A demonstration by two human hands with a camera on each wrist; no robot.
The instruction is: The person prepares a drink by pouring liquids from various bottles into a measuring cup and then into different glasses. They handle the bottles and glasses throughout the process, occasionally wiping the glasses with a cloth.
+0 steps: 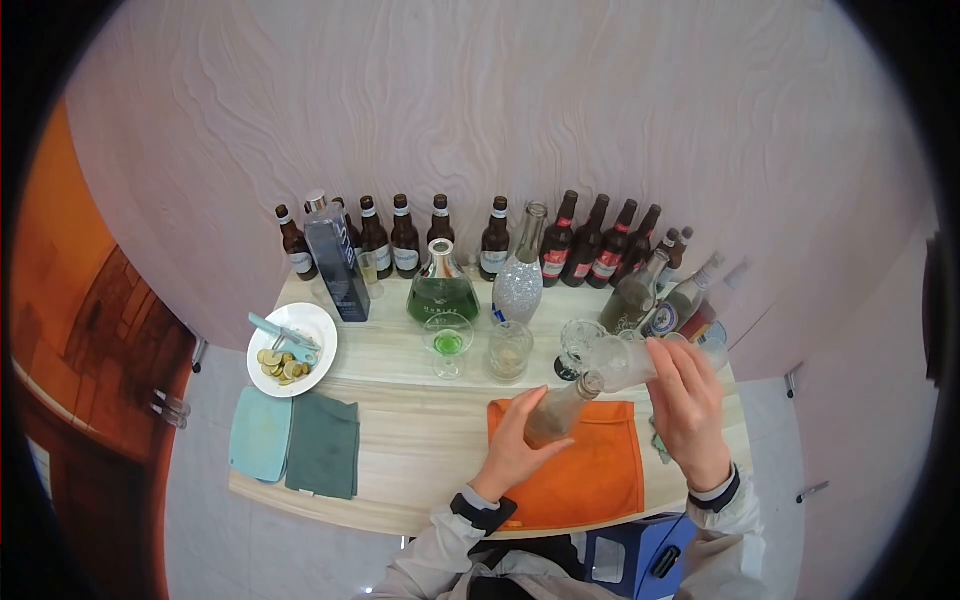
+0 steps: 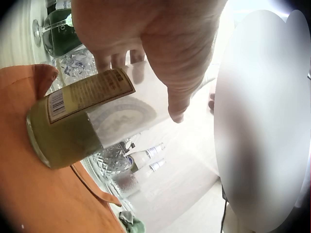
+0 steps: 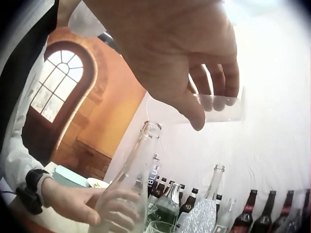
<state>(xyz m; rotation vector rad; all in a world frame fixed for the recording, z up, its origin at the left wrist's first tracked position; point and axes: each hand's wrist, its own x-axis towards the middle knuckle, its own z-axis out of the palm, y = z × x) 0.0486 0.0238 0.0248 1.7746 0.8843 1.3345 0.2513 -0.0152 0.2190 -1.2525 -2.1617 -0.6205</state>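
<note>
My left hand (image 1: 512, 452) grips a clear glass bottle (image 1: 556, 414) around its body, its neck leaning to the right. In the left wrist view this bottle (image 2: 73, 121) has a yellowish label and a greenish-yellow bottom part, close over the orange cloth (image 1: 575, 485). My right hand (image 1: 690, 408) holds a clear drinking glass (image 1: 622, 363) tipped nearly on its side. The right wrist view has the glass (image 3: 223, 110) above the bottle's open mouth, with its rim end toward it. Fingers wrap one side of the glass and the thumb the other.
Behind stand several brown beer bottles (image 1: 405, 240), a green decanter (image 1: 443, 295), a glittery bottle (image 1: 517, 285) and a tall dark-blue bottle (image 1: 338, 260). A stemmed glass (image 1: 448, 345) and tumbler (image 1: 510, 350) sit mid-table. At left are a white plate (image 1: 322, 330) and folded green cloth (image 1: 325, 450).
</note>
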